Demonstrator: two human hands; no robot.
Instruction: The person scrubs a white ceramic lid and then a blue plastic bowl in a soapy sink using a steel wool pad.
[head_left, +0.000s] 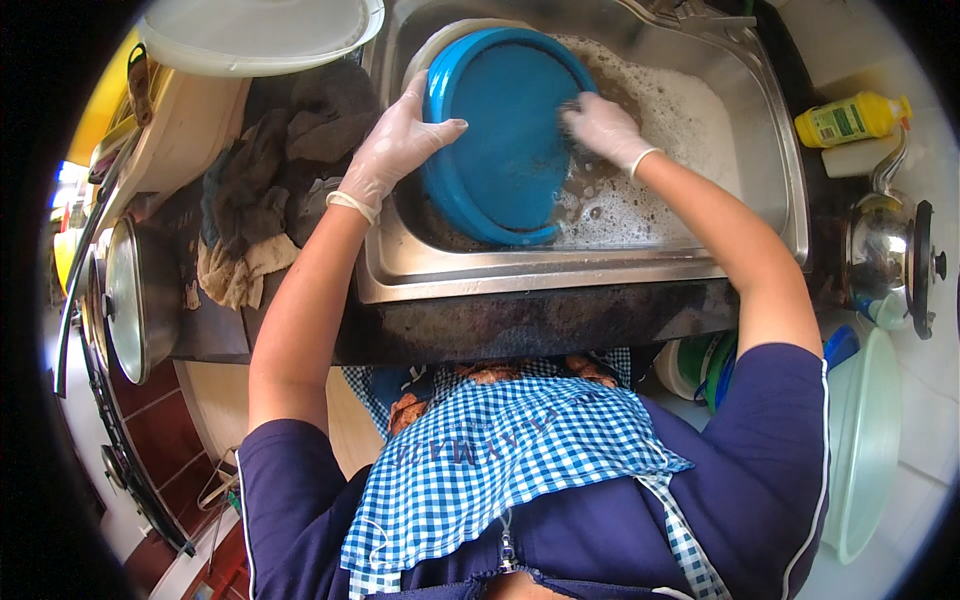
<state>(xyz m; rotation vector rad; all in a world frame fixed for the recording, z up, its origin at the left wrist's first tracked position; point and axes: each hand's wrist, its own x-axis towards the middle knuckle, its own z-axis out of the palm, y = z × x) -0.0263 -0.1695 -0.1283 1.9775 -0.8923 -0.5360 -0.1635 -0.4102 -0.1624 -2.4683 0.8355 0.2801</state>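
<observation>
In a stainless steel sink (420, 279), a blue round plastic basin (502, 142) stands tilted in murky, foamy water, partly over a whitish round rim (469, 28). My left hand (405, 135), in a thin translucent glove, grips the basin's left edge, the thumb on its inner side. My right hand (604, 127), gloved the same way, is at the basin's right edge with its fingers curled and blurred. Whether something is held under those fingers cannot be seen. White suds (690, 135) cover the water on the right.
Dark crumpled cloths (255, 187) lie left of the sink, below a whitish plastic lid or tub (262, 30). A lidded pan (139, 300) is farther left. On the right are a yellow bottle (847, 120), a metal kettle (881, 247) and a pale green basin (862, 450).
</observation>
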